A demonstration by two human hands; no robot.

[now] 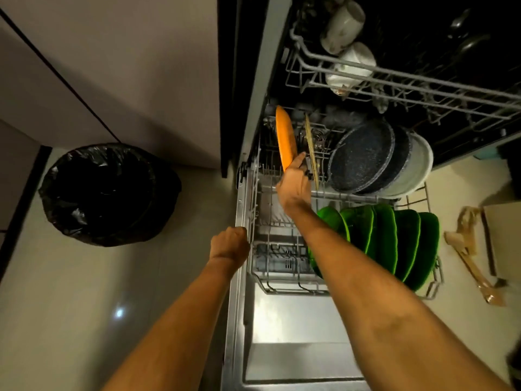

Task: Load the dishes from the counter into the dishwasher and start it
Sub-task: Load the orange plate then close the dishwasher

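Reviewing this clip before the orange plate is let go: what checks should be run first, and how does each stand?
1. Right hand grips orange plate: ok.
2. Plate upright on edge in lower rack: ok.
3. Plate seated between tines: cannot tell, base hidden.
4. Apart from the thin plate beside it: ok.
5. Left hand steadies rack's side: ok.
6. Mugs in upper rack clear of the plate: ok.

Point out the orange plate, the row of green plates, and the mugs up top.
orange plate (285,139), head view, middle of its upright face.
green plates (406,244), head view, a middle plate in the row.
mugs (342,26), head view, side of the upper mug.
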